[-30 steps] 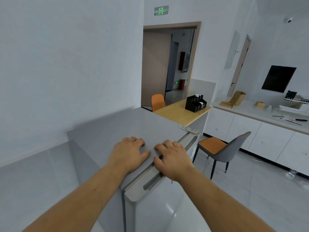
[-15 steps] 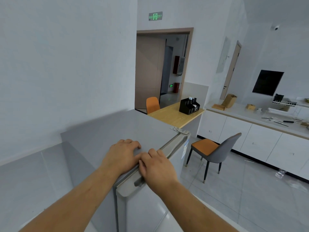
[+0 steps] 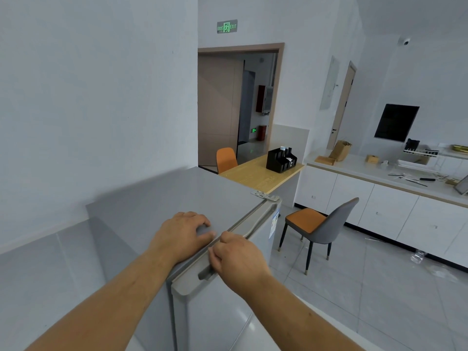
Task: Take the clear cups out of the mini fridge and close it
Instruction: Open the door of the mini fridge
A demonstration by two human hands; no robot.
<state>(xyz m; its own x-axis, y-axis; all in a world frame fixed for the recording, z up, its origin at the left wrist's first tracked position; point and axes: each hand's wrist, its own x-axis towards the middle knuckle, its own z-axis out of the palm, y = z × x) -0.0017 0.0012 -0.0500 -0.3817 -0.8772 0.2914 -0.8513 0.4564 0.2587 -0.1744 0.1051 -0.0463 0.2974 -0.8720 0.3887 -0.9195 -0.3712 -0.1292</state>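
The grey mini fridge (image 3: 174, 196) stands in front of me against the wall, seen from above. Its door (image 3: 217, 315) appears shut, with only a thin seam along the top edge. My left hand (image 3: 181, 234) lies palm down on the fridge top near the front edge, holding nothing. My right hand (image 3: 239, 259) curls over the door's top edge, fingers hooked into the recessed handle (image 3: 205, 274), right beside my left hand. The inside of the fridge is hidden, and no clear cups are in view.
A grey chair with an orange seat (image 3: 320, 225) stands on the tiled floor to the right of the fridge. Behind the fridge is a wooden table (image 3: 253, 174) with a black organizer (image 3: 281, 160). White cabinets with a cluttered counter (image 3: 374, 174) run along the right wall.
My right hand has slid left along the door's top edge until it is next to my left hand, with its fingers curled tighter. My left hand has stayed on the fridge top.
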